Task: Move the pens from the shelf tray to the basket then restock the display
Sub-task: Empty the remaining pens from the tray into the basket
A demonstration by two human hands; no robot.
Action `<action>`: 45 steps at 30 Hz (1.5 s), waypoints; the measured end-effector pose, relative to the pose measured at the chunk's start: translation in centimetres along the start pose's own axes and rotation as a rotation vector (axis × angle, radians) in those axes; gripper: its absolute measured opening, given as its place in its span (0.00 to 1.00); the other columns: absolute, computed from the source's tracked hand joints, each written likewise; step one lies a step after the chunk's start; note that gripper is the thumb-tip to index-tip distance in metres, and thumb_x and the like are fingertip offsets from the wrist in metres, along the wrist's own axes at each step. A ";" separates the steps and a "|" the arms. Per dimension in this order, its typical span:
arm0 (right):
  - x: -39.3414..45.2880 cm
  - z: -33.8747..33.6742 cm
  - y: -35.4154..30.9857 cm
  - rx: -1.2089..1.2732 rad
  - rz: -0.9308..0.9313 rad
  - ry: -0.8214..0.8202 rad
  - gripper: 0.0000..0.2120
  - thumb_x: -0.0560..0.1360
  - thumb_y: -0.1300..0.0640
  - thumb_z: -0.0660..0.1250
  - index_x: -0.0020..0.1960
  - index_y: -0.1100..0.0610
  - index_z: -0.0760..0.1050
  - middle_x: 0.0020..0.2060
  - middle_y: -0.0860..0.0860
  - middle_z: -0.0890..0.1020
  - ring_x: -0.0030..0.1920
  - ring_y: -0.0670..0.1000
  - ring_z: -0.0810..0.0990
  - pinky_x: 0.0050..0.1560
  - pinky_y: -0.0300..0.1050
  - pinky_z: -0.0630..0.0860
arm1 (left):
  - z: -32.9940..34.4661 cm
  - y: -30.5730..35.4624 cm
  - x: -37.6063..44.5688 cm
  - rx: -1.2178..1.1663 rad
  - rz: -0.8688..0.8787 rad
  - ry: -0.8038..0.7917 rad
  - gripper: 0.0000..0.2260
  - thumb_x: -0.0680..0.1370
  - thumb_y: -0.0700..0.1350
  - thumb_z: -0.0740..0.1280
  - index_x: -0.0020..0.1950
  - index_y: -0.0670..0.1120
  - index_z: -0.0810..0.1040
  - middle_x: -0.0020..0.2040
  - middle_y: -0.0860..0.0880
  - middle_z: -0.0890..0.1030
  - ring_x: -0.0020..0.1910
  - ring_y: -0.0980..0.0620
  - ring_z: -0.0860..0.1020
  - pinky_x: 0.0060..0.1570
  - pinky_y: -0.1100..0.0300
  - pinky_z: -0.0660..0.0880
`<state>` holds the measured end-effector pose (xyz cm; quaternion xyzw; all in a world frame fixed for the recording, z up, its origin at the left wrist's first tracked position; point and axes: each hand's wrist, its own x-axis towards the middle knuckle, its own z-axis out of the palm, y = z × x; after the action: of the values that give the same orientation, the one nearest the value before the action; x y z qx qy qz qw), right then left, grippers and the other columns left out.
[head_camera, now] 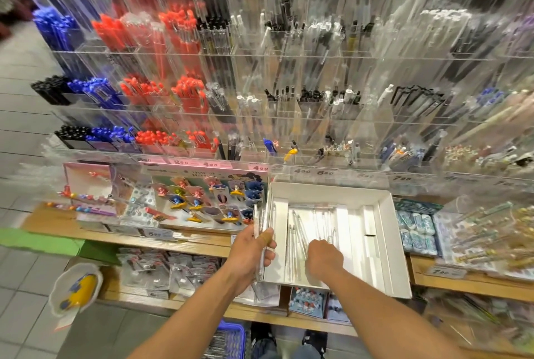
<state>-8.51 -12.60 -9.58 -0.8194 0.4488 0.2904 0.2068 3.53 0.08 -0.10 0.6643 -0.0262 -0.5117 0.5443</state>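
Note:
A white cardboard tray sits on the wooden shelf and holds several clear pens lying lengthwise. My left hand is at the tray's left edge, closed around a bunch of clear pens that stick up from the fist. My right hand is inside the tray, fingers curled down onto the loose pens; whether it grips any is hidden. A blue basket stands on the floor below, between my forearms, with pens inside.
Behind the tray rises a clear acrylic pen display with blue, red, black and clear pens in slots. A novelty pen board lies left of the tray, and packaged items lie to its right. A lower shelf holds small packets.

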 end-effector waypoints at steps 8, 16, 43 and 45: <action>-2.8 -2.7 1.7 0.220 -0.057 0.240 0.09 0.78 0.64 0.56 0.57 0.58 0.68 0.48 0.55 0.81 0.44 0.55 0.80 0.37 0.45 0.71 | 0.2 0.4 0.4 -0.088 -0.063 -0.040 0.04 0.81 0.39 0.65 0.54 0.41 0.77 0.38 0.46 0.77 0.30 0.53 0.73 0.30 0.62 0.71; -7.2 -11.9 3.1 0.726 -0.392 0.247 0.04 0.79 0.54 0.64 0.48 0.51 0.76 0.35 0.46 0.79 0.33 0.45 0.77 0.34 0.36 0.72 | 1.8 1.7 1.3 0.064 0.027 -0.144 0.15 0.70 0.41 0.77 0.53 0.43 0.77 0.37 0.48 0.76 0.29 0.54 0.69 0.32 0.59 0.67; 0.9 -2.0 0.0 -0.025 -0.091 0.034 0.08 0.75 0.67 0.62 0.41 0.56 0.70 0.38 0.50 0.76 0.44 0.52 0.81 0.39 0.42 0.74 | -0.1 1.9 1.9 -0.088 -0.167 -0.174 0.05 0.81 0.39 0.65 0.55 0.39 0.73 0.38 0.44 0.77 0.32 0.50 0.75 0.33 0.58 0.75; 0.6 -1.9 -0.1 -0.046 -0.077 0.008 0.07 0.74 0.67 0.62 0.44 0.56 0.74 0.41 0.51 0.80 0.44 0.52 0.82 0.39 0.42 0.76 | 0.1 1.8 2.1 -0.086 -0.175 -0.148 0.05 0.81 0.37 0.65 0.56 0.38 0.74 0.39 0.43 0.76 0.32 0.50 0.74 0.32 0.58 0.75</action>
<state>-7.57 -14.03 -8.57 -0.8418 0.4111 0.2892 0.1970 5.36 -1.97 -0.07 0.6003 0.0136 -0.6057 0.5222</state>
